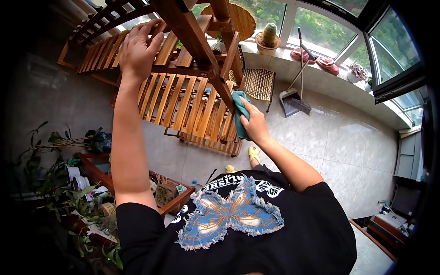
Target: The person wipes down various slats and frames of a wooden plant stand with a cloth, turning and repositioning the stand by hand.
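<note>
A tall wooden slatted plant stand (183,98) with several tiers fills the upper middle of the view. My right hand (255,121) is closed around a green cloth (240,114), which presses against the lower end of a slanted wooden post (222,90). Higher up on the left, my left hand (139,51) lies over an upper slatted shelf (107,51), its thumb apart from the other fingers. Those fingertips bend over the slats and are partly hidden, but the hand rests on the shelf.
A woven stool (259,84) stands right of the stand, near a broom and dustpan (293,101). Along the window sill are a potted cactus (268,37) and pink shoes (327,65). Leafy plants (57,178) and a wooden planter box (176,200) lie at lower left.
</note>
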Tool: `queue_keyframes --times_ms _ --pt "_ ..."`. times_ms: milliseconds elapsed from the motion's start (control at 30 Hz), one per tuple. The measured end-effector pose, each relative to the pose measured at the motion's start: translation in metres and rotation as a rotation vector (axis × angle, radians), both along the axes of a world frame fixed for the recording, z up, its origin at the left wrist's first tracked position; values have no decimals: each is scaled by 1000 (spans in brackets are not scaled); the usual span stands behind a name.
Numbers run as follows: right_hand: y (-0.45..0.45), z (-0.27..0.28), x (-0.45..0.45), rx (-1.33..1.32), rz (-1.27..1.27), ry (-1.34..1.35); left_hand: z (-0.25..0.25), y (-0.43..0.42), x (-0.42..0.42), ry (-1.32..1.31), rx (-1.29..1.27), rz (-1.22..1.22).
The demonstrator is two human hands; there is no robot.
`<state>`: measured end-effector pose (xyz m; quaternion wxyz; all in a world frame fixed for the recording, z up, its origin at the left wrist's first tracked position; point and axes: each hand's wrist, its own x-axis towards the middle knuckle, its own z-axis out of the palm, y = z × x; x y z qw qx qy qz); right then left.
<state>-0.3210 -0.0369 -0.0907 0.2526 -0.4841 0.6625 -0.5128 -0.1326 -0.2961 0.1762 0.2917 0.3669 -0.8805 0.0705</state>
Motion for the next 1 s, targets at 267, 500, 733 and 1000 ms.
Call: queue_keyframes --times_ms 267,500,733,1000 --pt "52 51 36 213 399 309 0 -3 4 3 -3 5" --pt "37 133 4 -306 24 -227 -2 -11 1 -14 1 9" --pt "-23 99 21 -492 -162 599 17 17 -16 63 85 57" --pt "12 37 -14 -76 70 -74 2 8 -17 25 28 114"
